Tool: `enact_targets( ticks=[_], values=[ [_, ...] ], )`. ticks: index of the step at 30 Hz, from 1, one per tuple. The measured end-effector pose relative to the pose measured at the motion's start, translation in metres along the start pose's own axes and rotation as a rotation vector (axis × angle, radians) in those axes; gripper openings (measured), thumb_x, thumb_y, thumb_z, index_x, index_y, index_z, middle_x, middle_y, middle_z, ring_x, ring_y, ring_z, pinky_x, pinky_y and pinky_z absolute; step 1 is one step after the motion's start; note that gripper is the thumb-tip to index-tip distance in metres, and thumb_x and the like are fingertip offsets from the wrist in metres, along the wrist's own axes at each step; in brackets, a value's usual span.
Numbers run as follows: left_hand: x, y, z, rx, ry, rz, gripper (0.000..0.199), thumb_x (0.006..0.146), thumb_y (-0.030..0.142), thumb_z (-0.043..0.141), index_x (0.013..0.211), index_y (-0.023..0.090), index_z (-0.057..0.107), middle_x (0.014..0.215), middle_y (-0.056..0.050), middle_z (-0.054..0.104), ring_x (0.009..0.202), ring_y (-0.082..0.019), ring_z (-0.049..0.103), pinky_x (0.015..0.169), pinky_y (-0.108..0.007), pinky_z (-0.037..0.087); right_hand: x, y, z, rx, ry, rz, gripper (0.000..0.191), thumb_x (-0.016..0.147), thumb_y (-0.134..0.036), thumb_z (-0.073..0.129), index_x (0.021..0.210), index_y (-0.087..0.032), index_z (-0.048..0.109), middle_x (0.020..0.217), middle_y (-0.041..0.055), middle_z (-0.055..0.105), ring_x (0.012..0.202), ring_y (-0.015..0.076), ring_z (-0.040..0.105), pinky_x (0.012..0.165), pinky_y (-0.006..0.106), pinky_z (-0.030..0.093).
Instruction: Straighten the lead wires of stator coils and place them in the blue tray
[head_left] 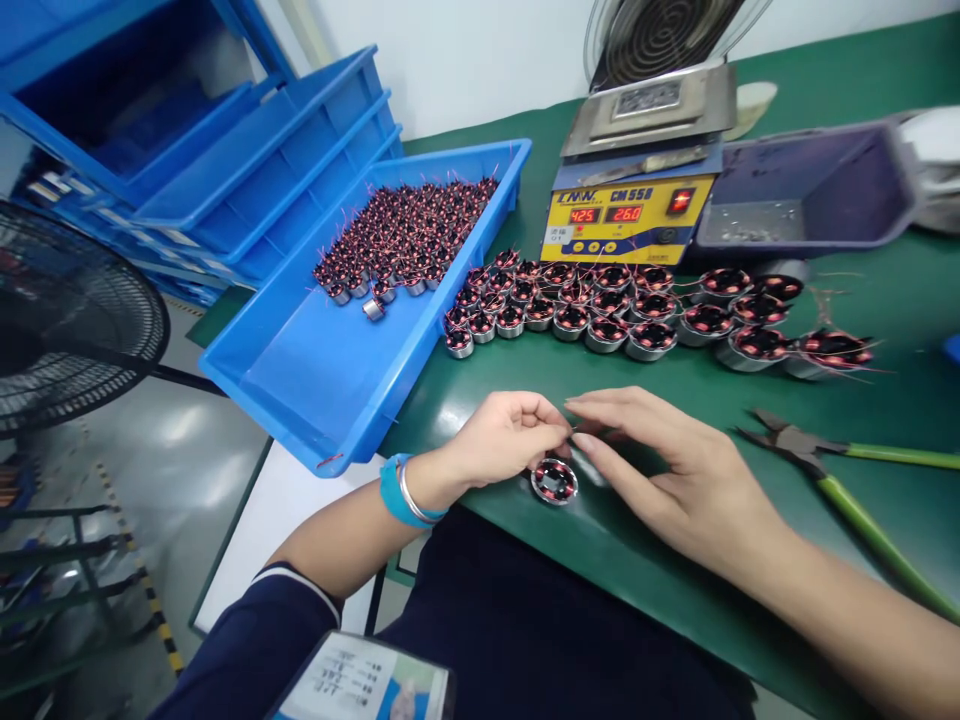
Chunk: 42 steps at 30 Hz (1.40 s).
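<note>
A round motor stator (555,482) with copper windings and a bright metal rim rests on the green bench, close to the front edge. My left hand (514,435) is closed just above it, thumb and forefinger pinched on what looks like a thin wire; the fingers partly hide it. Facing it from the right is my right hand (667,465), its thumb and fingers apart and the tips very near the left fingertips. Behind both hands, several more wound stators (607,305) stand in rows with wire ends sticking up.
A blue tray (315,375) holds many smaller stators on the left. Green-handled cutters (806,445) lie at right. At the back are a yellow soldering pot unit (626,220) and a purple bin (817,185). A black fan (67,320) stands far left, below stacked blue crates (277,150).
</note>
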<state>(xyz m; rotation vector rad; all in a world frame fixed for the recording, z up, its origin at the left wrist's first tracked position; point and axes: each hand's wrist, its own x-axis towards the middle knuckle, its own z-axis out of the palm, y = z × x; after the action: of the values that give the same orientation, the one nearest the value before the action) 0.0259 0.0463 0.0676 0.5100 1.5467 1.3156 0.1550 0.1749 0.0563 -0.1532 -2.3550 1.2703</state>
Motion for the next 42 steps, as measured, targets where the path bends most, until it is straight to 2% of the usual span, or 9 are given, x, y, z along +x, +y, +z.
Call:
enact_targets(
  ticks=[4, 8, 12, 16, 18, 22, 28, 36, 42],
  values=[
    [0.0, 0.0, 0.0, -0.014, -0.019, 0.0, 0.008, 0.074, 0.016, 0.064, 0.069, 0.015, 0.058, 0.044, 0.009, 0.047, 0.04, -0.004, 0.042, 0.045, -0.017, 0.031, 0.002, 0.0, 0.004, 0.018, 0.033, -0.013, 0.015, 0.093, -0.032, 0.061, 0.084, -0.024, 0.071, 0.087, 0.0066, 0.074, 0.078, 0.02, 0.071, 0.076, 0.034, 0.059],
    [0.0, 0.0, -0.001, -0.036, -0.036, 0.004, 0.012, 0.072, 0.022, 0.068, 0.07, 0.014, 0.06, 0.052, 0.004, 0.059, 0.042, -0.003, 0.041, 0.045, -0.017, 0.031, 0.001, 0.004, 0.004, 0.01, 0.033, 0.029, 0.017, 0.091, -0.029, 0.061, 0.076, -0.023, 0.066, 0.073, 0.0033, 0.07, 0.063, 0.0161, 0.065, 0.063, 0.029, 0.055],
    [0.0, -0.002, -0.002, -0.041, -0.023, 0.023, 0.014, 0.07, 0.023, 0.07, 0.071, 0.013, 0.059, 0.062, 0.0, 0.066, 0.044, -0.002, 0.042, 0.045, -0.016, 0.03, 0.003, 0.003, 0.003, -0.052, 0.039, -0.044, 0.014, 0.093, -0.027, 0.056, 0.089, -0.022, 0.067, 0.073, 0.0031, 0.067, 0.062, 0.0156, 0.063, 0.061, 0.028, 0.054],
    [0.001, -0.005, -0.003, 0.004, -0.038, 0.041, 0.013, 0.074, 0.023, 0.067, 0.071, 0.015, 0.058, 0.049, 0.007, 0.052, 0.043, -0.004, 0.043, 0.046, -0.017, 0.03, 0.004, 0.003, 0.001, -0.18, -0.032, -0.118, 0.025, 0.097, -0.031, 0.05, 0.1, -0.024, 0.074, 0.089, 0.0073, 0.07, 0.077, 0.0187, 0.068, 0.068, 0.031, 0.055],
    [0.0, -0.006, -0.005, 0.006, -0.055, 0.047, 0.013, 0.074, 0.025, 0.067, 0.072, 0.015, 0.058, 0.047, 0.008, 0.049, 0.043, -0.005, 0.043, 0.046, -0.018, 0.031, 0.003, 0.004, -0.001, -0.172, -0.035, -0.091, 0.023, 0.096, -0.033, 0.053, 0.093, -0.025, 0.074, 0.091, 0.0076, 0.07, 0.079, 0.0192, 0.069, 0.071, 0.031, 0.056],
    [0.0, -0.007, -0.006, -0.044, -0.083, 0.064, 0.016, 0.072, 0.026, 0.07, 0.072, 0.015, 0.059, 0.053, 0.006, 0.055, 0.045, -0.005, 0.044, 0.047, -0.019, 0.033, 0.003, 0.007, -0.002, -0.001, -0.022, -0.022, 0.021, 0.094, -0.035, 0.06, 0.079, -0.023, 0.069, 0.082, 0.0059, 0.07, 0.073, 0.0178, 0.067, 0.069, 0.03, 0.055],
    [-0.001, -0.007, -0.004, -0.089, -0.073, 0.069, 0.015, 0.072, 0.023, 0.071, 0.072, 0.012, 0.062, 0.063, 0.0, 0.066, 0.044, -0.004, 0.044, 0.046, -0.019, 0.032, 0.003, 0.008, 0.002, 0.109, -0.025, 0.121, 0.025, 0.092, -0.042, 0.062, 0.08, -0.023, 0.071, 0.081, 0.0057, 0.073, 0.071, 0.0181, 0.068, 0.065, 0.03, 0.055],
    [-0.001, -0.007, -0.005, -0.135, -0.08, 0.066, 0.021, 0.071, 0.028, 0.074, 0.073, 0.012, 0.062, 0.068, -0.004, 0.07, 0.041, -0.001, 0.039, 0.043, -0.017, 0.028, 0.002, 0.005, 0.0, 0.004, 0.016, -0.038, 0.018, 0.096, -0.027, 0.057, 0.083, -0.023, 0.069, 0.082, 0.0042, 0.074, 0.072, 0.017, 0.069, 0.07, 0.03, 0.057],
    [0.0, -0.007, -0.008, -0.191, -0.143, 0.001, 0.024, 0.07, 0.031, 0.075, 0.071, 0.013, 0.06, 0.067, -0.004, 0.07, 0.039, -0.001, 0.036, 0.04, -0.018, 0.022, 0.001, 0.009, 0.0, -0.074, 0.074, -0.254, 0.011, 0.095, -0.014, 0.059, 0.091, -0.022, 0.067, 0.086, 0.004, 0.073, 0.075, 0.0154, 0.07, 0.07, 0.027, 0.058]
  ],
)
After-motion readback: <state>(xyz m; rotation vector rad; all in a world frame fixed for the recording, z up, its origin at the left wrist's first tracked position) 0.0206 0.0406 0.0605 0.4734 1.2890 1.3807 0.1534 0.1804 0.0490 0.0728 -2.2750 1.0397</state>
